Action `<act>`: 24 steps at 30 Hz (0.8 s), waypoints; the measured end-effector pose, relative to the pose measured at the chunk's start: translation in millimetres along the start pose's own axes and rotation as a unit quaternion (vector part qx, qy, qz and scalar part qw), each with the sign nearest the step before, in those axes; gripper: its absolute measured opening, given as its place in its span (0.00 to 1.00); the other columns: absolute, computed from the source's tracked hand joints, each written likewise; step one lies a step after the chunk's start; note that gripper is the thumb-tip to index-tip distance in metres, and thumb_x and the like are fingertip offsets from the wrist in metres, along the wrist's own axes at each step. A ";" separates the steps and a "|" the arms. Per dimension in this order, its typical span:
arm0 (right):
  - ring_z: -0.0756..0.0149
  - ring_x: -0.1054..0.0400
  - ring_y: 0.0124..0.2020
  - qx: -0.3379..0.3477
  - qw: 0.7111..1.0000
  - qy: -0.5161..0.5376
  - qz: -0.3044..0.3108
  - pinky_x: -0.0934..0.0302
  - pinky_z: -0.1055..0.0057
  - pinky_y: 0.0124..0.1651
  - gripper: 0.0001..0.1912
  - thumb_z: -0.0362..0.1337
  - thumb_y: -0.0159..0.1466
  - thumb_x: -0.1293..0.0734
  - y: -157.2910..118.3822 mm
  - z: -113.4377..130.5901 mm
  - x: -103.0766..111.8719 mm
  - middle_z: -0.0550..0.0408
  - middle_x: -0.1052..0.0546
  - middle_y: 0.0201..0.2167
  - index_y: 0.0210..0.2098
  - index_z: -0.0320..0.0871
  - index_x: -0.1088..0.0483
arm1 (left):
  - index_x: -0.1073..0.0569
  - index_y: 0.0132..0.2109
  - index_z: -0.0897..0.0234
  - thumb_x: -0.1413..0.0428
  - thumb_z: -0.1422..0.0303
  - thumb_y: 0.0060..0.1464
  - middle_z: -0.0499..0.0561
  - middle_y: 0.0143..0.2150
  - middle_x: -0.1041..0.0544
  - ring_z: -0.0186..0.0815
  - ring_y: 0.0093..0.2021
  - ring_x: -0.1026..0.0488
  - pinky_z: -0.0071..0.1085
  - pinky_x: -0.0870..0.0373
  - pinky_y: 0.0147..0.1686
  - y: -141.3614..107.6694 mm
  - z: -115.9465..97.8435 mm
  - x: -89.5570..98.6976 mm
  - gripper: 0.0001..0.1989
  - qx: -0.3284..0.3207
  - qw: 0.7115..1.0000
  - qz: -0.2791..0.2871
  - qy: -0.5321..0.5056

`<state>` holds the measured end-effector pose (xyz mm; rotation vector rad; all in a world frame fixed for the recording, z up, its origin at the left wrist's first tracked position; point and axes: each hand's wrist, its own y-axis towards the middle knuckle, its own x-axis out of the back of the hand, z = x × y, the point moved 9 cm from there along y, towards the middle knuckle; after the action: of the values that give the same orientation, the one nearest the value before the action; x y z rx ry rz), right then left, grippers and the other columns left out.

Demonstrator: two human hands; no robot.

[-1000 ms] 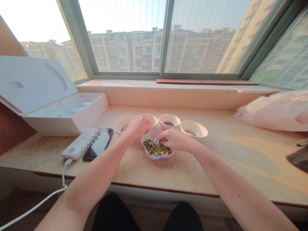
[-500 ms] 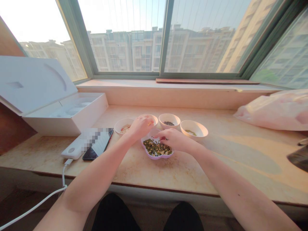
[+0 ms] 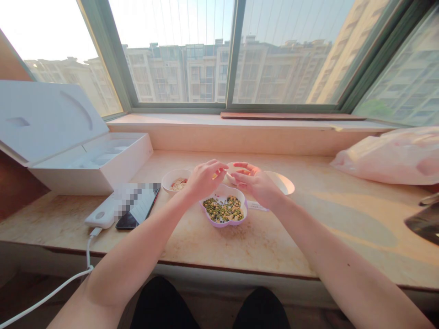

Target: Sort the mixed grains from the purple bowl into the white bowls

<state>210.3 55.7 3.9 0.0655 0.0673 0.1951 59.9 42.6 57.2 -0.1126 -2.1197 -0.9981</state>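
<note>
My left hand (image 3: 208,178) is over the back row of bowls, its fingers bent towards the thumb; whatever they may hold is too small to make out. Facing it, my right hand (image 3: 254,182) has its fingers stretched and apart, in front of the bowls at the back. Just below both hands stands a purple-rimmed, scalloped bowl (image 3: 224,224) with mixed green and tan beans or seeds (image 3: 222,210). A white bowl (image 3: 168,179) holding pale and reddish pieces is left of my left hand. Another white bowl (image 3: 288,183) is partly covered by my right hand.
A phone (image 3: 137,214) and a white power bank (image 3: 103,210) with a cable lie on the left. Behind them stands an open white box (image 3: 126,160). A plastic bag (image 3: 387,155) rests at the right, with a dark object (image 3: 425,224) near the right edge.
My right hand has lifted out of the scalloped bowl, moving up and back with its fingers opening out. My left hand has shifted slightly right, bringing the hands close together.
</note>
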 end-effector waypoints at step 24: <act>0.60 0.24 0.37 0.139 0.876 -0.449 0.108 0.34 0.64 0.43 0.12 0.29 0.63 0.35 -11.4 4.0 -32.9 0.52 0.17 0.36 0.39 0.46 0.19 | 0.19 0.40 0.61 0.47 0.69 0.66 0.53 0.43 0.19 0.38 0.40 0.22 0.33 0.27 0.43 0.5 24.0 -11.2 0.11 0.051 0.994 0.048 0.087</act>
<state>180.6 37.8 9.1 0.4471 -0.8498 0.3617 53.2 62.0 40.6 -0.0746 -1.9824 -0.8117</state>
